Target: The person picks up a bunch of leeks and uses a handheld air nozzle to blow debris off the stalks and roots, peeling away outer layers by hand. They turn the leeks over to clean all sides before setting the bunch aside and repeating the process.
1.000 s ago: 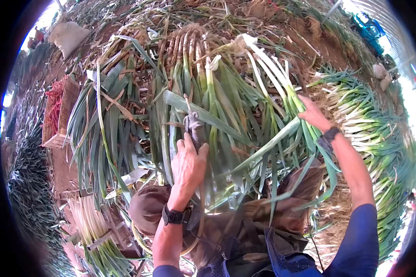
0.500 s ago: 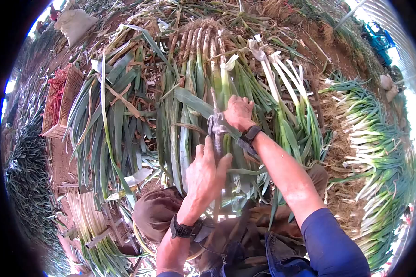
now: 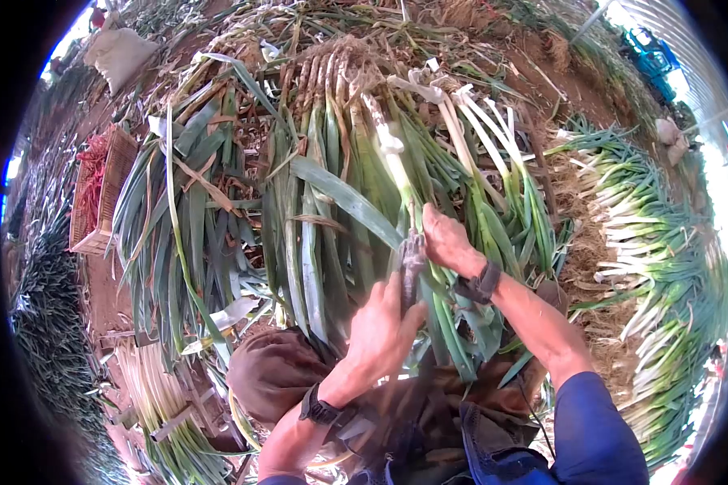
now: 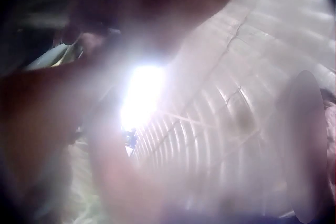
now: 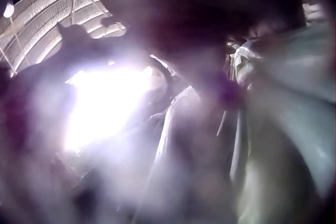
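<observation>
In the head view my left hand (image 3: 380,331) grips a grey, wrapped air blow gun (image 3: 412,263) with a thin nozzle pointing away from me. Close beside the nozzle, my right hand (image 3: 450,241) holds a leek (image 3: 394,162) by its green part, its white shank and roots pointing away. To the left of that leek lies a row of leeks with brown, soil-covered shanks (image 3: 323,85). Several clean white-shanked leeks (image 3: 493,137) lie to the right. Both wrist views are blurred and glaring; long green leaves (image 5: 299,103) show at the right wrist view's right side.
A long pile of leeks (image 3: 647,242) lines the right side. On the left stand a crate with red ties (image 3: 105,190) and a rack of bundled white stalks (image 3: 158,384). A pale sack (image 3: 121,56) sits at the far left. Leaf scraps litter the ground beyond.
My right hand left the clean leeks at the right, reached into the middle row, and drew a leek back toward me. The left hand with the air blow gun shifted right, beside it.
</observation>
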A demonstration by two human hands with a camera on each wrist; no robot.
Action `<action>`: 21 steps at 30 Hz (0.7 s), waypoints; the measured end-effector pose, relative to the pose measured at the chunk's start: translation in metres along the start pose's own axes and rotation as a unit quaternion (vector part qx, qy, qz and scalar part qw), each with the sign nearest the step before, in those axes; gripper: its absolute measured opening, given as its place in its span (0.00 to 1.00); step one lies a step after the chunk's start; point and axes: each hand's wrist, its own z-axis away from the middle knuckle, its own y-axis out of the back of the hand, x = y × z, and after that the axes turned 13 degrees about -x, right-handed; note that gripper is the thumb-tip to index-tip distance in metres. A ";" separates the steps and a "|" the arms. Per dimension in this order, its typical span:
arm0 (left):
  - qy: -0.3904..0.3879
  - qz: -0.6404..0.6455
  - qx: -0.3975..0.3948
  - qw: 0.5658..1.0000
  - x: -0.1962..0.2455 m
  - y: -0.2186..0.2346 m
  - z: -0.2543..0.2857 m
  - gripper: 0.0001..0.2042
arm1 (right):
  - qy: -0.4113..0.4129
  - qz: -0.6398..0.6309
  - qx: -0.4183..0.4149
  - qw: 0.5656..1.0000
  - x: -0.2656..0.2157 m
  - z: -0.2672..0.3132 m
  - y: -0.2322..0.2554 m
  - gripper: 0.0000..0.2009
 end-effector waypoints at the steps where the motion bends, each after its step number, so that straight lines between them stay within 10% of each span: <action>1: 0.017 -0.005 0.004 1.000 0.003 0.002 -0.003 0.33 | 0.015 -0.019 -0.009 1.000 0.002 0.011 -0.006 0.23; 8: 0.054 -0.014 0.037 0.998 0.005 0.012 -0.045 0.29 | 0.094 -0.167 -0.041 0.981 0.012 0.084 -0.022 0.25; 17: 0.086 -0.014 0.110 0.990 0.006 0.021 -0.091 0.25 | 0.101 -0.556 -0.164 0.809 0.044 0.133 -0.037 0.19; 21: 0.058 0.004 0.076 0.995 0.005 0.021 -0.086 0.25 | 0.184 -0.539 -0.098 0.816 0.086 0.136 -0.075 0.15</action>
